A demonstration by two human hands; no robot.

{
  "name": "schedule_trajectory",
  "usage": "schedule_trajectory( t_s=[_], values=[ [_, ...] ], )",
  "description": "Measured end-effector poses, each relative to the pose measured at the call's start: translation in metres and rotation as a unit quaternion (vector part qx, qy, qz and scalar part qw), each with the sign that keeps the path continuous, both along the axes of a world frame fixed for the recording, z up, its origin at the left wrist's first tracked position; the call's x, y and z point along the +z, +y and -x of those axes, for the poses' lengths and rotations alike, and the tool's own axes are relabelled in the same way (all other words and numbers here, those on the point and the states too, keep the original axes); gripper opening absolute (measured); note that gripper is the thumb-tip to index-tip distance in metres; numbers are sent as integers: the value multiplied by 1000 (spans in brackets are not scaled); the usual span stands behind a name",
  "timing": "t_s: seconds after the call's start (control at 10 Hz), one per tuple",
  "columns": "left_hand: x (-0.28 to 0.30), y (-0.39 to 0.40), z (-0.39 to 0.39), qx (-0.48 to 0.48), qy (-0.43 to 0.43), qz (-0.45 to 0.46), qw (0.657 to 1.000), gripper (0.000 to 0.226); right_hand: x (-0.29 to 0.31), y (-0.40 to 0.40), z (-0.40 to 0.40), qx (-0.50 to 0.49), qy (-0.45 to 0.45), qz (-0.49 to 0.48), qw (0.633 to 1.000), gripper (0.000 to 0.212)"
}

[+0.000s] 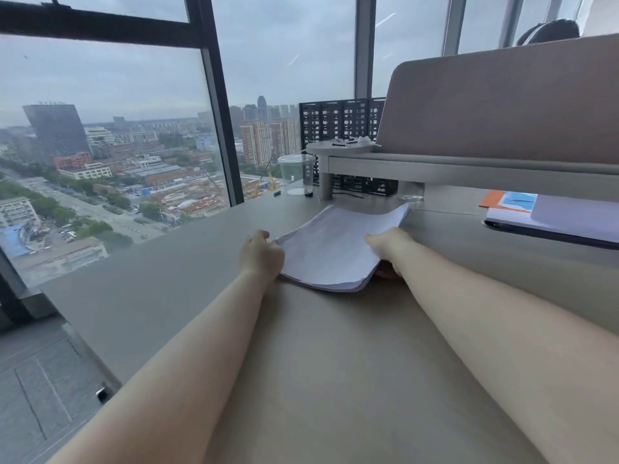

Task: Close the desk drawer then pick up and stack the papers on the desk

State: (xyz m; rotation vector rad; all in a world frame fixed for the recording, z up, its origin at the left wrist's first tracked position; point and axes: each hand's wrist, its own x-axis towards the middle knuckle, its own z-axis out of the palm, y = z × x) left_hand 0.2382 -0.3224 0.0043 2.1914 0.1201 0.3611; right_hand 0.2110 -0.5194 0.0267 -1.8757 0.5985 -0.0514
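- Desk (335, 380): broad grey top beside a floor-to-ceiling window; no drawer is in view, so whether it is shut cannot be told.
- Papers (338, 244): a sheaf of white sheets at mid-desk, its near edge raised off the top and its far corner curling up toward the shelf (469, 165).
- Left hand (261, 254): curled loosely at the left edge of the sheaf, thumb on top; the fingers appear tucked under, though this side is partly hidden.
- Right hand (390, 246): pinching the right edge, thumb lying on the top sheet and fingers below, closed on the sheaf.
- Step in hand, by judgement: the drawer stage is likely over; the sheets are gathered and being squared or lifted as one bundle.
- Next move calls for: even pressure from both sides so no sheet slides out, tapping the edges flush, then laying the bundle flat.
- Also present: a clear cup (296, 174) well beyond the sheaf and a second pile (552, 219) at far right, possibly the stacking place.
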Motion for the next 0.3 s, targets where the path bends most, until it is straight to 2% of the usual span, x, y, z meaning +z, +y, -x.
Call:
schedule_trajectory(
  t_s=[0.1, 0.2, 0.3],
  values=[
    [-3, 2, -2, 22, -16, 3, 1000, 45, 2, -1, 5, -12, 1, 52, 999, 24],
    [-1, 4, 1, 29, -20, 5, 999, 44, 6, -8, 16, -10, 52, 123, 991, 24],
    [-2, 5, 0, 37, -27, 8, 999, 42, 14, -17, 36, 22, 34, 188, 981, 29]
  ],
)
